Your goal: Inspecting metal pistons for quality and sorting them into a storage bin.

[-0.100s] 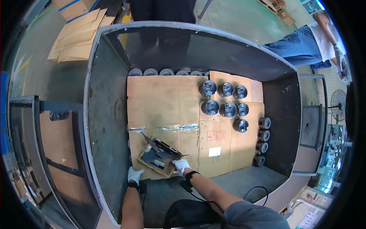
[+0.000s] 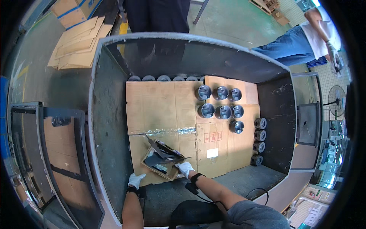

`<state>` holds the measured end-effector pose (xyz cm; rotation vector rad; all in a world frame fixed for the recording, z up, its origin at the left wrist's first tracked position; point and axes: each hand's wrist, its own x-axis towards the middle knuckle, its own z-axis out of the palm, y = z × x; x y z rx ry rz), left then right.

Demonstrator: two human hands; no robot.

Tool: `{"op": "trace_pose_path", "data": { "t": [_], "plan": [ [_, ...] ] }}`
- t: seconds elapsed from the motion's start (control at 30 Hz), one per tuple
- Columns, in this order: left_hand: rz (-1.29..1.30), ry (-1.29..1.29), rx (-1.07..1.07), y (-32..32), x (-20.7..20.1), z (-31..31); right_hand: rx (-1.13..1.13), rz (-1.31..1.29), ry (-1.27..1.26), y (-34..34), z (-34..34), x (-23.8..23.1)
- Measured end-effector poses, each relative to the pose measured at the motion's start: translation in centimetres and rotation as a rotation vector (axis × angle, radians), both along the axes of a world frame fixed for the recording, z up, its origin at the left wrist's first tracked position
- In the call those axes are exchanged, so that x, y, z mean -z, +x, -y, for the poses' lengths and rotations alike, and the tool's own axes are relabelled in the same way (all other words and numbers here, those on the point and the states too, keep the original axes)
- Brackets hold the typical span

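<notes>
looking down, we have our two hands in white gloves near the lower left of the frame, inside a big grey metal bin [image 2: 190,37]. our left hand [image 2: 136,180] is at the bottom left corner of a big flat brown cardboard sheet [image 2: 160,107]. its thumb sticks out to the side, and we cannot tell if the fingers pinch the sheet or just rest by it. our right hand [image 2: 185,168] is against the right end of a small open brown cardboard box [image 2: 173,174]. its fingers are bent a bit, but we cannot tell how tightly they close or if they grip the box. the box sits tilted to one side on the sheet, left of the middle and low in the frame, with thin flat dark pieces [image 2: 154,158] poking out of it.

right of the middle, we see seven round shiny grey metal cups [image 2: 223,112] on top of the cardboard. four round grey metal parts [image 2: 260,135] make a line along the right side of the bin. more round grey metal tops [image 2: 164,78] peek out past the top edge of the sheet. a strip of shiny clear tape [image 2: 167,130] runs across the cardboard. at the upper right, we see a person in blue jeans [image 2: 284,51].
</notes>
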<state>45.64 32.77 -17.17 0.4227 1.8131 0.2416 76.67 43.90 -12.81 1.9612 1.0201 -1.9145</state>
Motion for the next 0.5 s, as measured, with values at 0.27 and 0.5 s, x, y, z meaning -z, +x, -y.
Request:
{"op": "trace_pose_path", "data": {
  "t": [0.27, 0.5],
  "plan": [
    [0.048, 0.308, 0.125, 3.2, -13.6, -3.9, -0.313, 0.386, 0.305, 14.0, 1.1, -9.6],
    [-0.121, 0.293, 0.308, 3.2, -14.7, -5.0, 0.195, 0.605, 0.325, 22.6, 4.6, -20.4]
  ]
}}
